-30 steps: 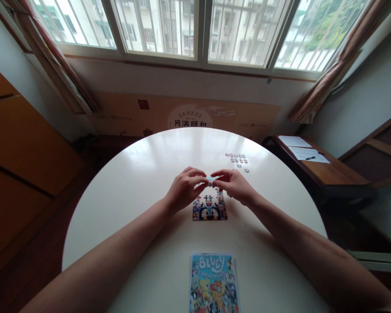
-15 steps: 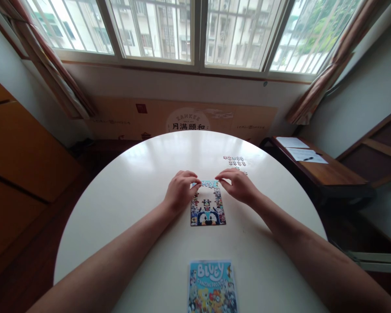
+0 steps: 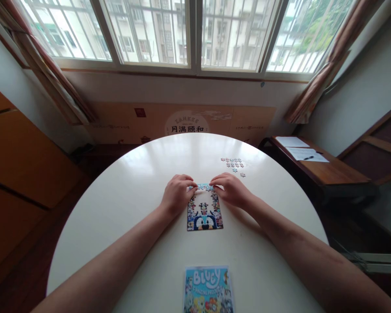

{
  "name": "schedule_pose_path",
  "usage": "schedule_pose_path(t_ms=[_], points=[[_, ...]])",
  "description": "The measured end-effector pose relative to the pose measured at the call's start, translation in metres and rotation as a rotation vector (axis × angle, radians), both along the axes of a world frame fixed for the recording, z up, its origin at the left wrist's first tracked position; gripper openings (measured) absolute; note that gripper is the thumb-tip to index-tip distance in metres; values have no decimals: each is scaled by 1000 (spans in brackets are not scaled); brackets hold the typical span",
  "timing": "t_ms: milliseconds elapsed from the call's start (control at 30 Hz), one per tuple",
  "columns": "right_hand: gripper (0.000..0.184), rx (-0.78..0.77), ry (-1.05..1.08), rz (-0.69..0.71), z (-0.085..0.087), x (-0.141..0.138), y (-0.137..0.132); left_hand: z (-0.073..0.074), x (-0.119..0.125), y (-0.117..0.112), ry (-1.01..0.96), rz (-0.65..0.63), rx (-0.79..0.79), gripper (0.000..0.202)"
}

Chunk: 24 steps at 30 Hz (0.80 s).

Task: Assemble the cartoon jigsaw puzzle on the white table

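A partly assembled jigsaw puzzle [image 3: 204,222] lies flat on the white round table [image 3: 117,191]. Its border and a blue dog face at the near side are joined, while bare tabletop shows through the middle. My left hand [image 3: 178,193] has its thumb and fingers closed at the puzzle's far left corner. At the far right corner, the fingertips of my right hand [image 3: 230,189] pinch in on the top strip. Fingers cover both corners, so any single piece under them is hidden. Loose puzzle pieces [image 3: 235,165] lie beyond my right hand, in rough rows.
A blue "Bluey" picture sheet [image 3: 208,290] lies at the table's near side. To the right, a wooden side table [image 3: 342,171] carries papers [image 3: 306,154] and a pen [image 3: 309,158]. A barred window [image 3: 156,34] and curtains [image 3: 326,87] stand behind.
My right hand has come down and left onto the puzzle's far right corner, baring more loose pieces behind it. My left hand stays at the far left corner. The view has shifted slightly.
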State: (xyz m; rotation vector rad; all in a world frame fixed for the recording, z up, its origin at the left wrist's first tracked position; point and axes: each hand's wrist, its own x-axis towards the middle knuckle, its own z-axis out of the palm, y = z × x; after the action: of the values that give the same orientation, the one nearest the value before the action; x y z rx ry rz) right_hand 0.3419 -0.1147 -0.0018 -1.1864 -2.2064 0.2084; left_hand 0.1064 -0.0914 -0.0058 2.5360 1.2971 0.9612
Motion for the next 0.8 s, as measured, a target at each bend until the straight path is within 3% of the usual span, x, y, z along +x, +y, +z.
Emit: schedule_pose_path(t_ms=[800], points=[[23, -33, -42, 58, -1, -4, 4, 4, 4, -2, 70, 31, -31, 8]])
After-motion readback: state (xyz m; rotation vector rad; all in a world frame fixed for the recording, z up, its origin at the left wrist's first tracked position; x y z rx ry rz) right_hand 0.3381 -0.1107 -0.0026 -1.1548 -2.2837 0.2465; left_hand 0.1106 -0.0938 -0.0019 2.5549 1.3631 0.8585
